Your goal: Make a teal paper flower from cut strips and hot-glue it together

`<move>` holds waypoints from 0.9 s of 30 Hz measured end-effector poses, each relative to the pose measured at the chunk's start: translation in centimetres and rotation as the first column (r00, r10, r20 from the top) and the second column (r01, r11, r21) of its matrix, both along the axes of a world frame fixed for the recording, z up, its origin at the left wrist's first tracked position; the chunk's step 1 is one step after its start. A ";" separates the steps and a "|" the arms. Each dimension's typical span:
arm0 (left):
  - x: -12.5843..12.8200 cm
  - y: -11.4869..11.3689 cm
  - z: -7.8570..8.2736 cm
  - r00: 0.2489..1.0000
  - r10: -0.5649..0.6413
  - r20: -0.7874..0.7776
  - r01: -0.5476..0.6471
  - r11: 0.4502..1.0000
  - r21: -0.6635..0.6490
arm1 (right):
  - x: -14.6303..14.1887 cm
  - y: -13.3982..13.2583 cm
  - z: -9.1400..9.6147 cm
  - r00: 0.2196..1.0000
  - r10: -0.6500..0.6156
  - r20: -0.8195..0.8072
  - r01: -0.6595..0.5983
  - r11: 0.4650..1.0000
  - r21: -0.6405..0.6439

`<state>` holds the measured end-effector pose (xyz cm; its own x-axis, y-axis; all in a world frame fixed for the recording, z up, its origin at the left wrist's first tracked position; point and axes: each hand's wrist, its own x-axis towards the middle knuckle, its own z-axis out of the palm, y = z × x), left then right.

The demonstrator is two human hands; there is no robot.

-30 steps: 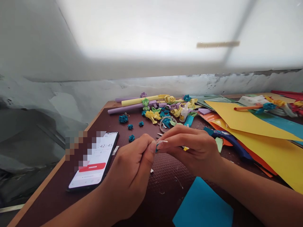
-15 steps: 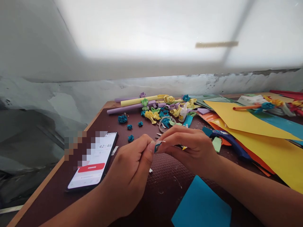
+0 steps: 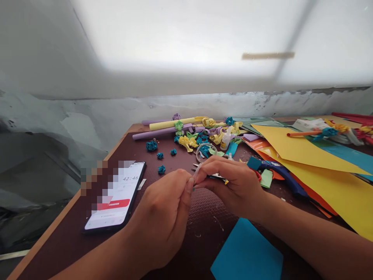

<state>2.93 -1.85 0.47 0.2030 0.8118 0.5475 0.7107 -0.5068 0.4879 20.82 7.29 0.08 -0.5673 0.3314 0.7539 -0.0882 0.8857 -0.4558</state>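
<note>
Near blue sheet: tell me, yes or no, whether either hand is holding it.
No, the near blue sheet lies on the table, while the left hand and right hand pinch a small paper piece.

The rear wall (image 3: 116, 111) is grey-white, with uneven, patched paint and dark marks. A brightly lit white panel (image 3: 189, 39) spans the upper area, crossed by a diagonal shadow and a horizontal tan strip (image 3: 268, 56). The table (image 3: 204, 241) has a textured maroon top and wooden edging (image 3: 49, 235). The lower-left area is dark and indistinct.
</note>
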 end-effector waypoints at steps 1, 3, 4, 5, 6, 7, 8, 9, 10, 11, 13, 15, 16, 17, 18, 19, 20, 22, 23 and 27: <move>0.1 -0.1 0.1 1.000 -0.005 0.019 0.005 1.000 -0.011 | 0.0 -0.1 0.0 1.000 -0.004 0.002 0.004 1.000 0.019; 0.4 -0.3 0.3 0.997 -0.006 0.081 0.010 0.999 -0.049 | 0.0 -0.2 0.1 1.000 -0.005 0.002 0.005 0.998 0.060; 0.6 -0.4 0.5 0.993 -0.006 0.121 0.015 0.997 -0.071 | -0.1 -0.2 0.2 1.000 -0.002 -0.003 0.002 0.997 0.080; 0.8 -0.5 0.6 0.987 -0.005 0.163 0.020 0.995 -0.096 | -0.1 -0.2 0.2 1.000 0.006 -0.016 -0.004 0.995 0.100; 0.9 -0.6 0.7 0.979 -0.001 0.203 0.027 0.992 -0.122 | -0.1 -0.2 0.3 0.999 0.017 -0.033 -0.013 0.993 0.121; 0.9 -0.7 0.8 0.971 0.000 0.239 0.036 0.989 -0.144 | -0.1 -0.2 0.3 0.998 0.031 -0.052 -0.023 0.990 0.141; 1.0 -0.8 0.8 0.963 -0.005 0.268 0.050 0.985 -0.163 | -0.1 -0.2 0.3 0.997 0.041 -0.071 -0.029 0.987 0.158; 1.0 -0.9 0.8 0.957 -0.013 0.291 0.068 0.982 -0.179 | -0.2 -0.2 0.3 0.995 0.047 -0.086 -0.031 0.985 0.171; 0.9 -0.9 0.7 0.948 -0.025 0.317 0.089 0.978 -0.190 | -0.2 -0.2 0.3 0.994 0.050 -0.093 -0.032 0.983 0.183; 0.9 -0.9 0.6 0.937 -0.038 0.348 0.113 0.974 -0.198 | -0.2 -0.2 0.3 0.994 0.050 -0.100 -0.030 0.981 0.193; 0.8 -0.8 0.2 0.907 -0.048 0.418 0.148 0.966 -0.210 | -0.2 -0.2 0.4 0.992 0.048 -0.118 -0.021 0.977 0.214; 0.7 -0.7 -0.2 0.876 -0.044 0.480 0.170 0.960 -0.223 | -0.1 -0.2 0.4 0.991 0.044 -0.125 -0.013 0.971 0.237; 0.7 -0.7 -0.3 0.863 -0.042 0.503 0.180 0.957 -0.229 | -0.1 -0.2 0.5 0.991 0.040 -0.126 -0.008 0.969 0.247; 0.7 -0.7 -0.4 0.853 -0.042 0.520 0.190 0.953 -0.235 | -0.1 -0.1 0.5 0.992 0.037 -0.122 -0.005 0.967 0.254; 0.7 -0.7 -0.4 0.846 -0.043 0.532 0.199 0.950 -0.239 | -0.1 -0.1 0.5 0.993 0.033 -0.115 -0.002 0.966 0.259; 0.8 -0.7 -0.5 0.838 -0.045 0.543 0.209 0.947 -0.243 | -0.1 0.0 0.5 0.993 0.032 -0.112 -0.001 0.964 0.264; 0.8 -0.7 -0.5 0.833 -0.045 0.551 0.215 0.944 -0.248 | -0.1 0.0 0.5 0.993 0.031 -0.113 0.000 0.963 0.270; 0.7 -0.6 -0.5 0.829 -0.041 0.557 0.220 0.940 -0.260 | -0.1 0.1 0.5 0.993 0.033 -0.114 0.001 0.959 0.283; 0.7 -0.6 -0.5 0.828 -0.039 0.559 0.223 0.939 -0.264 | -0.1 0.2 0.5 0.993 0.036 -0.116 -0.001 0.958 0.288; 0.7 -0.5 -0.5 0.822 -0.036 0.568 0.228 0.935 -0.271 | -0.1 0.3 0.6 0.992 0.044 -0.115 -0.009 0.956 0.292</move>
<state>3.62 -2.35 0.00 0.0661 0.9447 0.3211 0.2145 -0.3277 0.9201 20.70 7.54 0.67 -0.4735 0.0742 0.8777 -0.1515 0.9747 -0.1642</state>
